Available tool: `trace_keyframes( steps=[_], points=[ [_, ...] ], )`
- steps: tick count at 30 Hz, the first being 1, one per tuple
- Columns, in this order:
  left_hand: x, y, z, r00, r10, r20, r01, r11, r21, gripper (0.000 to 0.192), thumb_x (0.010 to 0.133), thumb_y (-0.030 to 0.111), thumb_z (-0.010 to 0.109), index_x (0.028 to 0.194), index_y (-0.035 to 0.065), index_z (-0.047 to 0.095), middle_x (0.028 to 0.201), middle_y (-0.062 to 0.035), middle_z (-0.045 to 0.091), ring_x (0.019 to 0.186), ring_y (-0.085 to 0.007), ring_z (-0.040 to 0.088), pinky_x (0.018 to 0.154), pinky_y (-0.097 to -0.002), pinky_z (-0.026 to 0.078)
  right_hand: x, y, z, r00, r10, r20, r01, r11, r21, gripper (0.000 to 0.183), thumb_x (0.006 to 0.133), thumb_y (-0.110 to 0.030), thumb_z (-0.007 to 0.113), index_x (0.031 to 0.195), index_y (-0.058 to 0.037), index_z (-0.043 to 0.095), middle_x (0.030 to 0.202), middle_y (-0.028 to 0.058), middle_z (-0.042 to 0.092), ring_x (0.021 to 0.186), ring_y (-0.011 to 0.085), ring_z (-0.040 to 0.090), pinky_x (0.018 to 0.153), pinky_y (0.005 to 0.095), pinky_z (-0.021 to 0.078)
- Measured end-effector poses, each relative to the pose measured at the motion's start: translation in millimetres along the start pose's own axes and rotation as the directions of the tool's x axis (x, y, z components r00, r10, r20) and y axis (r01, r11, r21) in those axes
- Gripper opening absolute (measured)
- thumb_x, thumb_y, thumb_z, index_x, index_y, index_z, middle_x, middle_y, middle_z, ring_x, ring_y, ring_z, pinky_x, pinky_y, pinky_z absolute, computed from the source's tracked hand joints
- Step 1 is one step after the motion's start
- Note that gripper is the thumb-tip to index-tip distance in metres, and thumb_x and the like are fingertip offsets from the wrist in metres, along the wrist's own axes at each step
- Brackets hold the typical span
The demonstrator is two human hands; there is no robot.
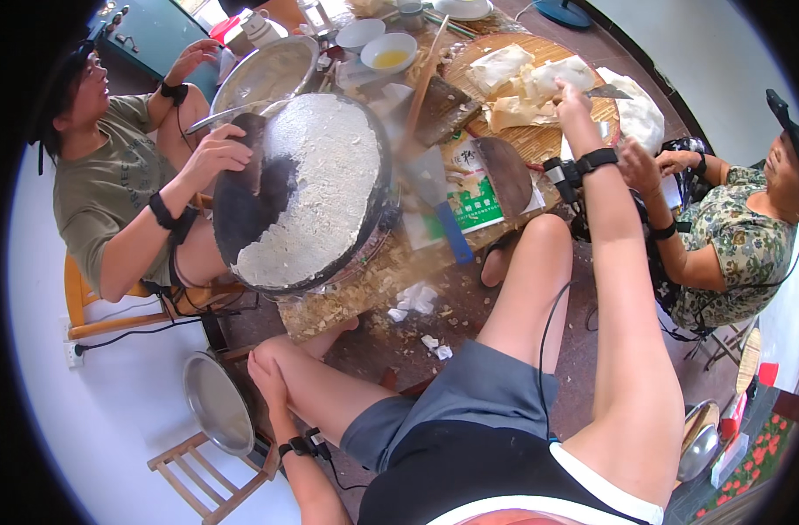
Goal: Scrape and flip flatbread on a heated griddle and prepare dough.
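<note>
My left hand [269, 378] rests on my left knee and holds nothing. My right hand [573, 102] reaches out over a round woven tray [461, 60], beside folded thin flatbreads [562, 75]. A pointed metal blade [608, 92] shows just right of that hand; whether my fingers grip its handle is hidden. Before me, pale batter [327, 190] covers much of a round black griddle [258, 226], leaving a dark bare patch at its left. A co-worker's hand [217, 157] holds a dark scraper [250, 141] on the griddle.
Behind the griddle are a metal batter basin [268, 75] and a bowl of yellow liquid [389, 54]. A blue-handled scraper [453, 230] and a half-round dark scraper [507, 174] lie nearer me. Another co-worker [734, 230] sits at right. Crumpled white scraps [416, 298] lie below the griddle.
</note>
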State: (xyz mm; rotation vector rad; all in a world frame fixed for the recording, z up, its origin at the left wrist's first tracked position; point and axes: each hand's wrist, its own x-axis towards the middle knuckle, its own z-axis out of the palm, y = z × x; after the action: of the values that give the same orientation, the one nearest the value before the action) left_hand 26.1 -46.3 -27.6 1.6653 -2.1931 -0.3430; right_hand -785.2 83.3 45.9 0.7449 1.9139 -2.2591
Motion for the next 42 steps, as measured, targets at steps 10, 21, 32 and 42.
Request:
trace_keyframes(
  steps=[10, 21, 32, 42],
  points=[
    [-8.3, 3.0, -5.0, 1.000, -0.001, -0.020, 0.001, 0.999, -0.037, 0.054, 0.084, 0.023, 0.052, 0.128, -0.0023, 0.035, 0.129, -0.0219, 0.038, 0.121, -0.0357, 0.034, 0.102, -0.0410, 0.025, -15.1, -51.5, -84.8, 0.967, -0.256, 0.003, 0.256, 0.966, 0.020, 0.040, 0.055, -0.008, 0.083, 0.082, 0.0065, 0.058, 0.077, 0.0114, 0.060, 0.058, 0.0178, 0.055, 0.049, 0.0316, 0.0447],
    [-14.2, -7.0, -6.7, 0.997, -0.059, -0.051, 0.056, 0.997, -0.047, 0.055, 0.083, 0.024, 0.052, 0.129, -0.0001, 0.034, 0.131, -0.0221, 0.036, 0.121, -0.0359, 0.033, 0.103, -0.0409, 0.025, -56.9, 6.6, -105.0, 0.916, -0.194, 0.350, 0.165, 0.980, 0.111, 0.031, 0.062, 0.000, 0.077, 0.082, -0.0050, 0.055, 0.069, 0.0027, 0.054, 0.050, 0.0096, 0.046, 0.042, 0.0279, 0.0368],
    [-15.6, -5.4, -6.4, 0.995, -0.089, -0.032, 0.088, 0.996, -0.033, 0.056, 0.084, 0.026, 0.052, 0.130, -0.0009, 0.033, 0.132, -0.0209, 0.035, 0.123, -0.0348, 0.031, 0.103, -0.0401, 0.025, -37.7, 60.6, -52.7, 0.836, -0.134, 0.532, -0.052, 0.946, 0.321, 0.031, 0.066, 0.003, 0.074, 0.085, -0.0062, 0.051, 0.078, -0.0005, 0.051, 0.068, 0.0140, 0.054, 0.059, 0.0255, 0.0443],
    [-11.3, 1.4, -2.7, 0.997, -0.074, -0.009, 0.073, 0.996, -0.041, 0.056, 0.084, 0.027, 0.052, 0.129, -0.0013, 0.034, 0.131, -0.0211, 0.037, 0.122, -0.0354, 0.032, 0.103, -0.0408, 0.024, 1.1, 75.2, -8.6, 0.807, -0.368, 0.462, 0.184, 0.900, 0.396, 0.030, 0.065, 0.001, 0.074, 0.086, -0.0035, 0.053, 0.081, 0.0026, 0.054, 0.069, 0.0137, 0.053, 0.062, 0.0263, 0.0429]
  ],
)
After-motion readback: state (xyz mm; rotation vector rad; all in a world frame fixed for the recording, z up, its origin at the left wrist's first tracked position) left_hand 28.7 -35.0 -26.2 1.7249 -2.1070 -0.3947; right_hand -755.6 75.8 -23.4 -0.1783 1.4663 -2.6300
